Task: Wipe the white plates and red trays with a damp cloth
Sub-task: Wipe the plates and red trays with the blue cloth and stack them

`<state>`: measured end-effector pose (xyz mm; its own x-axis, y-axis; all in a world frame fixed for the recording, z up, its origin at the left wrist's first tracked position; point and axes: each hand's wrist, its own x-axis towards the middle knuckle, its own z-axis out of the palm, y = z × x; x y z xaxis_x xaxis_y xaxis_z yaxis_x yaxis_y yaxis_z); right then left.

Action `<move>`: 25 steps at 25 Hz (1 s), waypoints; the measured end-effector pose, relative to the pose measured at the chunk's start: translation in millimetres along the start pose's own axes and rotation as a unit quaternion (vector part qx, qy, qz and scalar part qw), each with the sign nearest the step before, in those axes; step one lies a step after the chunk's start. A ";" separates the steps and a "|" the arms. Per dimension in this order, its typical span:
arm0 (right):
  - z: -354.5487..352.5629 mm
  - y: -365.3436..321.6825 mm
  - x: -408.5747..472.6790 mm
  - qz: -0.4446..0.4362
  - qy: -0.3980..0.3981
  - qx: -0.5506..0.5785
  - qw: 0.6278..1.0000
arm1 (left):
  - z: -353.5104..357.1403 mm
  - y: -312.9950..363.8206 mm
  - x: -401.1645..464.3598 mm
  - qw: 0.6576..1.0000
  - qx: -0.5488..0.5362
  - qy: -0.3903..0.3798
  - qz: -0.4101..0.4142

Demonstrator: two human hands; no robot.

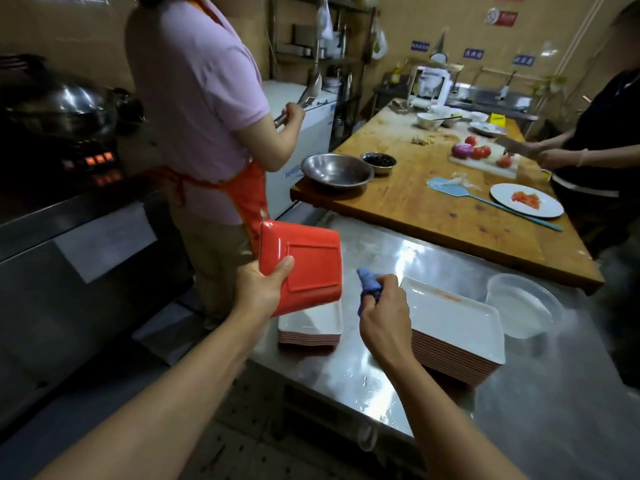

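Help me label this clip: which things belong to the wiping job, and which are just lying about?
Part of the job:
- red rectangular tray in the left hand
- crumpled blue cloth in the right hand
- two stacks of white rectangular plates

Just lying about:
- clear plastic tub
- steel bowl
- round white plate with chopped tomato
- light blue spatula

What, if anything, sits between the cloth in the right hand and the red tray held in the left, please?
Nothing visible does. The blue cloth in the right hand and the red tray, held tilted by the left hand, are separated only by open air above the steel counter.
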<state>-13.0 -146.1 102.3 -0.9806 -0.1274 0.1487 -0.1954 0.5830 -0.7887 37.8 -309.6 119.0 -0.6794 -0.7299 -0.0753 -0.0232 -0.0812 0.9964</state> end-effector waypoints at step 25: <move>-0.6 51.1 12.5 0.034 0.030 0.032 0.998 | 19.8 -124.0 24.6 0.579 0.640 -0.266 0.429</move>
<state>-35.3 -117.5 64.2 -0.9911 -0.0390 0.1274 -0.1284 0.5353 -0.8348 9.4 -304.0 -5.7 -0.9657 0.2109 0.1517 0.1966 0.9750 -0.1035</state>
